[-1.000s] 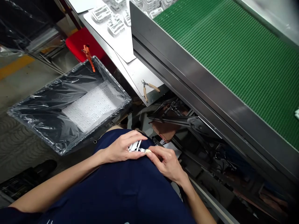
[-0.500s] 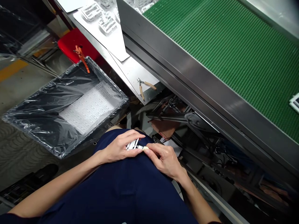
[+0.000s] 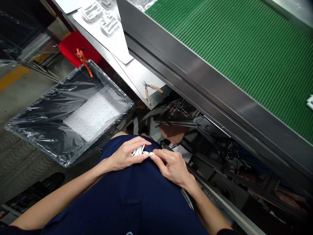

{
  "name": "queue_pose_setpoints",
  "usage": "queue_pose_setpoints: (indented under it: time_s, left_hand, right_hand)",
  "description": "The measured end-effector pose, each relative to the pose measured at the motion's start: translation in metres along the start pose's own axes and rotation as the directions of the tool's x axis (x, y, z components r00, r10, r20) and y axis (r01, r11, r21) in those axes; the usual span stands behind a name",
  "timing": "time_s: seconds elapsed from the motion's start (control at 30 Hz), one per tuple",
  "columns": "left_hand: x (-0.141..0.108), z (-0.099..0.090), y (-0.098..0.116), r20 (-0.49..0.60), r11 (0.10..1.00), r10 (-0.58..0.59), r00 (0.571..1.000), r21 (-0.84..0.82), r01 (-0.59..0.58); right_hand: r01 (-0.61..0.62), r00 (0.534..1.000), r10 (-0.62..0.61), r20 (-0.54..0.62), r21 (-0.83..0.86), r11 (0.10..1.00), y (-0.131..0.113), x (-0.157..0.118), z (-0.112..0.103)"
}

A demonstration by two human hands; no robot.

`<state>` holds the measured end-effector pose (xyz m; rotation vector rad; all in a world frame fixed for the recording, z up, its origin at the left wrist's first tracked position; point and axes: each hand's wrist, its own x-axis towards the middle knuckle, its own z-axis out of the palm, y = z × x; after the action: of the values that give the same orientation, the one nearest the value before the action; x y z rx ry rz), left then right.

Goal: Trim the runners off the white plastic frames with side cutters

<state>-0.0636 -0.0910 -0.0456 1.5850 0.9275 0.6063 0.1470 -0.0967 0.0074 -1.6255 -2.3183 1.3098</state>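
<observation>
My left hand (image 3: 127,153) is closed around a white slatted plastic part (image 3: 138,150), held just above my lap. Its thumb and fingers grip the part from both sides, covering some of it. My right hand (image 3: 172,166) pinches a small, thin, blade-like tool (image 3: 146,152) with a pale yellow end between thumb and forefinger. The tool's grey tip points left, at the right end of the white part; whether it touches cannot be made out. Both hands nearly meet at the thumbs.
A black plastic-lined bin (image 3: 95,138) holding white parts stands at left, with an orange-handled tool (image 3: 84,62) on its rim. Side cutters (image 3: 148,90) lie on the metal table's corner. More white parts (image 3: 109,22) lie behind. A green conveyor (image 3: 220,49) runs along the right.
The view has shifted slightly. The small tool has tilted a little in my right fingers, while both hands stay almost in place. The white item on the conveyor has moved towards the right edge.
</observation>
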Motion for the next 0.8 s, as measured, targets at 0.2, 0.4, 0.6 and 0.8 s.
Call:
queue_pose_setpoints:
  time_s: [0.2,0.4,0.6,0.8]
  left_hand:
    - [0.001,-0.001,0.002,-0.041,1.000,0.021,0.999,0.016,-0.020]
    - [0.001,-0.001,0.000,-0.092,0.998,0.052,0.994,0.031,-0.049]
    - [0.002,-0.001,-0.001,-0.113,0.997,0.065,0.991,0.043,-0.061]
    - [0.003,-0.003,0.001,-0.122,0.997,0.062,0.991,0.045,-0.057]
  right_hand:
    - [-0.005,0.998,0.006,-0.056,0.023,1.000,0.001,0.002,0.003]
    - [-0.041,0.990,0.065,-0.126,0.185,0.982,0.002,0.005,0.007]
    - [-0.104,0.967,0.172,-0.190,0.324,0.940,0.012,0.013,0.010]
    - [-0.146,0.920,0.274,-0.280,0.405,0.903,0.042,0.040,0.013]
